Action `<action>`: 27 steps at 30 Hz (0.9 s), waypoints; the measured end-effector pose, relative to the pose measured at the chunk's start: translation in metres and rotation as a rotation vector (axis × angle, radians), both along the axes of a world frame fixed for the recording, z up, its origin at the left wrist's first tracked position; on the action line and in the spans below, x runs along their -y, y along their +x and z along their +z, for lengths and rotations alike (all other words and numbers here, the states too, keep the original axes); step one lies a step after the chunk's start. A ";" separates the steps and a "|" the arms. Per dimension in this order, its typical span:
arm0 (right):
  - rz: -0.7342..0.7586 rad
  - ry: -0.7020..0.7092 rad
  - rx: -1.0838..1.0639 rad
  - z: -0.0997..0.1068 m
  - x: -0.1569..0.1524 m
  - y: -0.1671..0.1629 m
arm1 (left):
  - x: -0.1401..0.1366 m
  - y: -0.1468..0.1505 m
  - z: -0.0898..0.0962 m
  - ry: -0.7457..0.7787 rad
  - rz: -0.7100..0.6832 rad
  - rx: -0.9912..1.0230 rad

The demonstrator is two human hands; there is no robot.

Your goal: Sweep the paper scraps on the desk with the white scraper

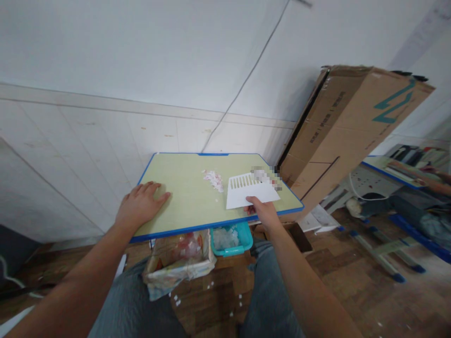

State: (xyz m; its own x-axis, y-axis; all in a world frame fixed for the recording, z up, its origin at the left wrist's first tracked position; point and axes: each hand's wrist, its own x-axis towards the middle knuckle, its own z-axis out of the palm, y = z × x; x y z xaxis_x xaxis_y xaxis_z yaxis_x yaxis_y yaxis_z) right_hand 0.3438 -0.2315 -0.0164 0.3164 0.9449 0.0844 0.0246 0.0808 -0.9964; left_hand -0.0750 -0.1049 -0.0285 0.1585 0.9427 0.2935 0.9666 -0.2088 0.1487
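Pinching the near edge of a white slotted card [239,197] in the right grip [262,209], closed narrow with thumb on top and fingers curled beneath. Holding it at the right part of the bench [183,188], with slots toward the far side. Resting the left grip [141,204] palm down near the left edge, with fingers spread wide. Showing small pale scraps [213,180] heaped between both grips, just left of the card.

You have open tabletop [185,190] between your left hand [143,203] and the scraps [214,180], while the tall cardboard box [347,122] blocks your way past the right edge.
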 end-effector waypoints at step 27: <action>-0.015 -0.014 0.035 0.006 -0.027 -0.028 | 0.009 0.007 0.011 -0.012 0.011 0.038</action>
